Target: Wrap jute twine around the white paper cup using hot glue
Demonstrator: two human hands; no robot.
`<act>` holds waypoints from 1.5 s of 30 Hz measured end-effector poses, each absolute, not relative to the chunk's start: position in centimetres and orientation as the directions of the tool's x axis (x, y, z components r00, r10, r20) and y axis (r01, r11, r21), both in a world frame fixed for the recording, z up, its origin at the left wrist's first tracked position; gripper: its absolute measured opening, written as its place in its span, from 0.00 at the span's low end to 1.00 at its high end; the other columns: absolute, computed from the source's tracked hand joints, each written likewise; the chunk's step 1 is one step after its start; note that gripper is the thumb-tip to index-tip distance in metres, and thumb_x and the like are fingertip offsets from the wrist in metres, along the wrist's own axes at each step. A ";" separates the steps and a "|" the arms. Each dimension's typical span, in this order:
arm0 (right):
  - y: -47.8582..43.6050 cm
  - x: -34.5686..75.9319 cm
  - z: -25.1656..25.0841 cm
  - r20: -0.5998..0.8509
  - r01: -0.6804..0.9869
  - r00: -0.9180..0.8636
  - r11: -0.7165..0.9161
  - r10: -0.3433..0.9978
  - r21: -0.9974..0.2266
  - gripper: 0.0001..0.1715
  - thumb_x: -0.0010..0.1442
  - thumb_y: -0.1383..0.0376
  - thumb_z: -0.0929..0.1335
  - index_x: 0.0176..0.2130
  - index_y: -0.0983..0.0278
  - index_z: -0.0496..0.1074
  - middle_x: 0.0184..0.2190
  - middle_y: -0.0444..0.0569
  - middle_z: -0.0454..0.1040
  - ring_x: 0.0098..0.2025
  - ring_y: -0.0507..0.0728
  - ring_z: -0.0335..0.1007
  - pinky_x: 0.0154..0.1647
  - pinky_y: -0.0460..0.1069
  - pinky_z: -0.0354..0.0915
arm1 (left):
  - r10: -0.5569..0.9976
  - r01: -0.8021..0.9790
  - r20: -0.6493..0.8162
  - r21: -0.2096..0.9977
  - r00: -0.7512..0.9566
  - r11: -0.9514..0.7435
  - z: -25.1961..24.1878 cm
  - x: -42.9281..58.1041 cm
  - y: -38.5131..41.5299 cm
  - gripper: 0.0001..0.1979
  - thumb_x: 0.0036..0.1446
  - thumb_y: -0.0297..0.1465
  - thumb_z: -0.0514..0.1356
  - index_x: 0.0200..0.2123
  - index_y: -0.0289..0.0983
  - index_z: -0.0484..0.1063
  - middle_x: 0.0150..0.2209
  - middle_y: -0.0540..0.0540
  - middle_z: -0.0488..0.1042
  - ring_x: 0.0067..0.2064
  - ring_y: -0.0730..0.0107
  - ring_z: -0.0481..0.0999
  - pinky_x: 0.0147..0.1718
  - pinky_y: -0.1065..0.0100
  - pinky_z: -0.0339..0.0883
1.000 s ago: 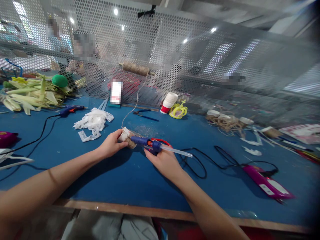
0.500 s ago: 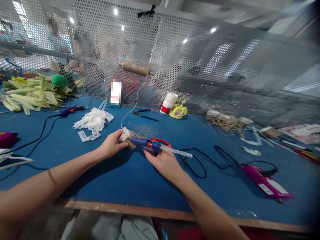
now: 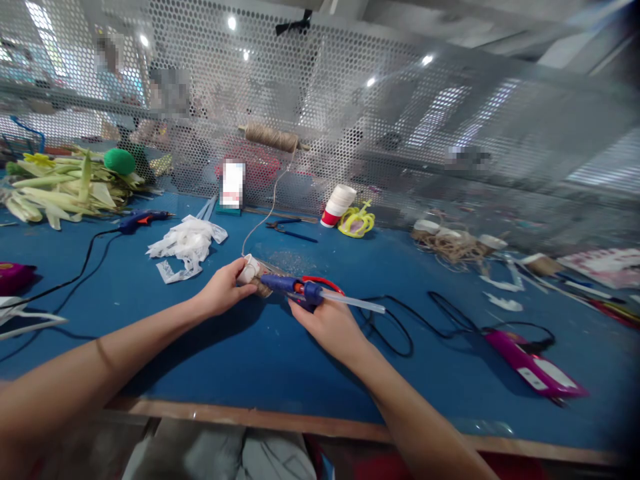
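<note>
My left hand [image 3: 225, 288] is closed around a small white paper cup [image 3: 250, 268], tipped on its side and partly wrapped with brown twine. From the cup a strand of twine [image 3: 273, 200] runs up to a spool [image 3: 271, 137] on the mesh panel. My right hand [image 3: 330, 327] grips a blue hot glue gun [image 3: 287, 285], with a clear glue stick [image 3: 355, 303] poking out of its back. The gun's nozzle end is at the twine-wrapped part of the cup; whether it touches is hidden.
Pliers [image 3: 293, 231], stacked paper cups [image 3: 338, 205] and a yellow crown-shaped piece [image 3: 357, 220] lie toward the back. White lace [image 3: 187, 243] and a second glue gun [image 3: 143, 220] are at left. A magenta power strip [image 3: 535, 367] and black cord [image 3: 440, 327] lie at right.
</note>
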State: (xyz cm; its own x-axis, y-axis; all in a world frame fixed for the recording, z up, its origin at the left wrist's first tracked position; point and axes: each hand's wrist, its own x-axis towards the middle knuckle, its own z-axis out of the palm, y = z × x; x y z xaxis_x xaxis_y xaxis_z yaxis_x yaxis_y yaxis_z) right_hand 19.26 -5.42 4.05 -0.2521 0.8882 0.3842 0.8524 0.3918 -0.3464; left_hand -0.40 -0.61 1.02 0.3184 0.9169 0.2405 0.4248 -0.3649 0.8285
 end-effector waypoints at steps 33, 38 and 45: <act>-4.7 19.8 3.8 0.424 0.818 -0.219 0.402 0.879 -0.410 0.10 0.53 0.65 0.63 0.31 0.64 0.73 0.28 0.49 0.75 0.33 0.57 0.71 0.35 0.49 0.64 | 0.895 0.346 0.261 0.854 0.361 -0.389 0.9 -0.3 -0.8 0.18 0.46 0.28 0.57 0.43 0.33 0.62 0.39 0.43 0.70 0.40 0.65 0.68 0.41 0.65 0.61; -4.7 19.9 3.8 0.427 0.817 -0.221 0.406 0.877 -0.410 0.10 0.53 0.64 0.62 0.31 0.64 0.73 0.28 0.49 0.76 0.32 0.57 0.70 0.34 0.49 0.64 | 0.901 0.336 0.249 0.865 0.356 -0.372 0.8 -0.3 -0.7 0.18 0.46 0.28 0.57 0.43 0.34 0.62 0.40 0.44 0.70 0.41 0.65 0.69 0.43 0.66 0.61; -4.8 19.8 3.8 0.433 0.824 -0.211 0.397 0.877 -0.404 0.09 0.53 0.64 0.62 0.29 0.64 0.71 0.26 0.48 0.75 0.30 0.56 0.70 0.34 0.49 0.63 | 0.899 0.342 0.249 0.861 0.360 -0.376 0.8 -0.4 -0.7 0.18 0.46 0.27 0.58 0.43 0.32 0.62 0.40 0.42 0.70 0.42 0.64 0.69 0.43 0.65 0.61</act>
State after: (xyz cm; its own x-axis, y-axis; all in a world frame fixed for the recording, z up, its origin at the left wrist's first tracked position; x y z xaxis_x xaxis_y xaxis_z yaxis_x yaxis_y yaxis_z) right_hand 19.82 -4.83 3.80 -0.2106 0.8765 0.4328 0.8239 0.3974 -0.4040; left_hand -0.37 -0.68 0.77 0.3598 0.8991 0.2493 0.3419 -0.3756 0.8614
